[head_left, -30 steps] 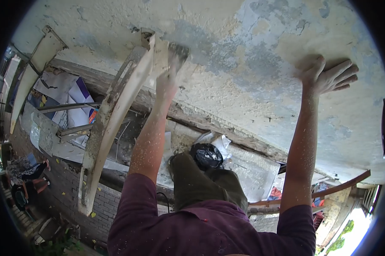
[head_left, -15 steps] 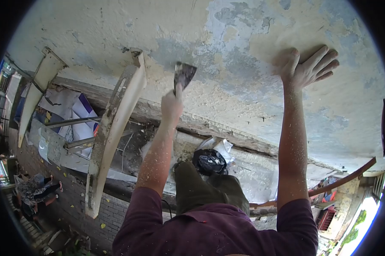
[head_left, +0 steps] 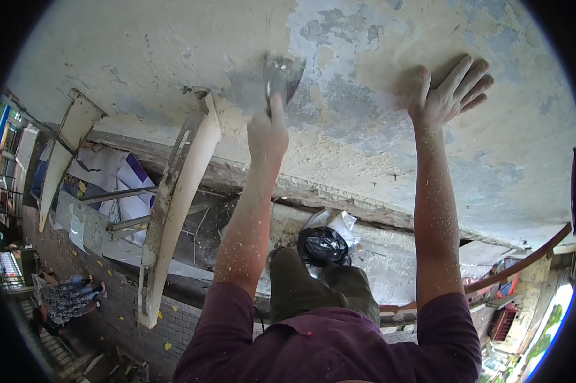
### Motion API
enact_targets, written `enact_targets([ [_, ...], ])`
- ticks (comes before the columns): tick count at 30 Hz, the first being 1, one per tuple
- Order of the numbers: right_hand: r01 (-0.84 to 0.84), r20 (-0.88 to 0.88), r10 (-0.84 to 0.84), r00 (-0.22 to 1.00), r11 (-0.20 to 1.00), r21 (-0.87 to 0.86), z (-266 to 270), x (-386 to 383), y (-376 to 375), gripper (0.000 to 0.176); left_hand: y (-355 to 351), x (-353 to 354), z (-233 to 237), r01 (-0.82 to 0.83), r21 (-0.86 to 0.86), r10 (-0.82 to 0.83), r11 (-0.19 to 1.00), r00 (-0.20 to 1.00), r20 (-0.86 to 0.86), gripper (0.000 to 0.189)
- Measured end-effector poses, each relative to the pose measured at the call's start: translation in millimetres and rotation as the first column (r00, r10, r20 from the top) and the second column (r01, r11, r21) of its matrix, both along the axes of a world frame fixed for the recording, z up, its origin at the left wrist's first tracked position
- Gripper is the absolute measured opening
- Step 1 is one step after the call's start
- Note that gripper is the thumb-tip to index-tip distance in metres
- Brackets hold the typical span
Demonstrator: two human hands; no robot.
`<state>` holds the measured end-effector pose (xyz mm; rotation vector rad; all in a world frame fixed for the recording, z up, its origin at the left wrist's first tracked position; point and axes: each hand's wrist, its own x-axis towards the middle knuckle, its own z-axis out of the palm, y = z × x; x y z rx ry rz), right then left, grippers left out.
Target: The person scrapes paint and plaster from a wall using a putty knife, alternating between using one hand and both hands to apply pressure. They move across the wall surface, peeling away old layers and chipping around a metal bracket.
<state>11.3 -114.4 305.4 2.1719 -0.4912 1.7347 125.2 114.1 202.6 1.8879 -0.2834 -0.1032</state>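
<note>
In my left hand is a putty knife, its handle wrapped by my fingers and the index finger stretched along it. The blade is against the peeling wall, over a grey bare patch, and looks a little blurred. My right hand lies flat on the wall to the right, fingers spread, holding nothing. Pale flakes and dust cover both forearms. Around the hands the wall shows cream paint with bluish-grey patches where the coating is gone.
A pale metal bracket juts from the wall left of my left arm, with another bracket beyond it. Below are a black plastic bag, a curved brown rail, and, far down left, a person on the paving.
My left hand has pushed the putty knife up and slightly right along the wall. My right hand stays flat on the wall; the view has shifted slightly.
</note>
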Motion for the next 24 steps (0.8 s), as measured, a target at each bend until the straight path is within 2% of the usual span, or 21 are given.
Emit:
enact_targets([
  [1, -0.003, 0.000, 0.003, 1.000, 1.000, 0.009, -1, 0, 2, 0.081, -1, 4, 15, 0.006, 0.009, -0.005, 1.000, 1.000, -0.013, 0.064],
  [2, 0.001, -0.010, -0.001, 1.000, 1.000, 0.015, -1, 1, 2, 0.081, -3, 12, 26, 0.008, -0.030, -0.007, 1.000, 0.998, 0.060, 0.065],
  [3, -0.007, -0.001, 0.007, 1.000, 1.000, 0.016, -1, 2, 2, 0.081, -5, 15, 30, 0.016, -0.071, -0.006, 0.997, 0.991, 0.136, 0.066],
  [4, -0.013, 0.006, 0.013, 1.000, 1.000, 0.018, -2, 0, 2, 0.082, -4, 13, 20, 0.023, -0.064, -0.015, 0.998, 0.992, 0.127, 0.066],
  [6, -0.010, 0.009, 0.010, 1.000, 1.000, 0.021, -4, 0, 3, 0.083, 0, 8, -22, 0.036, -0.006, -0.035, 0.999, 0.995, 0.098, 0.061],
  [8, -0.009, 0.026, 0.009, 1.000, 1.000, 0.017, -3, 2, 1, 0.083, 7, -14, -96, 0.096, 0.173, -0.102, 0.980, 0.994, 0.026, 0.055],
  [10, 0.019, 0.017, -0.019, 1.000, 1.000, 0.011, -4, 2, -1, 0.083, 8, -36, -170, 0.162, 0.397, -0.187, 0.904, 0.982, 0.023, 0.044],
  [11, 0.021, 0.019, -0.022, 1.000, 1.000, 0.003, -3, 3, -2, 0.083, -3, -34, -164, 0.164, 0.390, -0.189, 0.906, 0.982, 0.026, 0.044],
  [13, 0.020, 0.014, -0.019, 1.000, 1.000, -0.022, -5, 1, -3, 0.083, -25, -43, -140, 0.156, 0.269, -0.123, 0.951, 0.983, -0.134, 0.045],
  [14, 0.027, -0.008, -0.028, 1.000, 0.999, -0.018, -5, 0, -4, 0.083, -32, -43, -115, 0.169, 0.270, -0.130, 0.948, 0.979, -0.156, 0.045],
  [16, 0.007, 0.015, -0.006, 1.000, 0.998, -0.057, -5, 1, -5, 0.082, -44, -32, -65, 0.177, 0.102, -0.177, 0.979, 0.984, -0.008, 0.049],
  [17, 0.007, 0.008, -0.007, 1.000, 0.999, -0.052, -6, 2, -4, 0.082, -44, -33, -68, 0.178, 0.105, -0.177, 0.978, 0.984, -0.015, 0.049],
  [19, 0.020, 0.006, -0.019, 1.000, 0.997, -0.079, -6, 1, -6, 0.082, -41, -38, -86, 0.126, 0.235, -0.189, 0.964, 0.945, 0.269, 0.056],
  [20, 0.018, 0.003, -0.017, 1.000, 0.997, -0.077, -7, 1, -8, 0.082, -37, -45, -115, 0.125, 0.236, -0.187, 0.964, 0.946, 0.266, 0.056],
  [21, 0.025, 0.009, -0.025, 1.000, 0.994, -0.103, -9, 1, -10, 0.082, -32, -55, -156, 0.137, 0.285, -0.179, 0.949, 0.976, 0.124, 0.056],
  [22, 0.033, 0.018, -0.031, 0.999, 0.991, -0.131, -8, 2, -12, 0.083, -31, -59, -175, 0.155, 0.329, -0.158, 0.931, 0.987, -0.017, 0.055],
  [24, 0.028, 0.019, -0.026, 0.999, 0.991, -0.130, -7, 4, -13, 0.083, -33, -63, -164, 0.149, 0.292, -0.138, 0.945, 0.989, -0.061, 0.054],
])
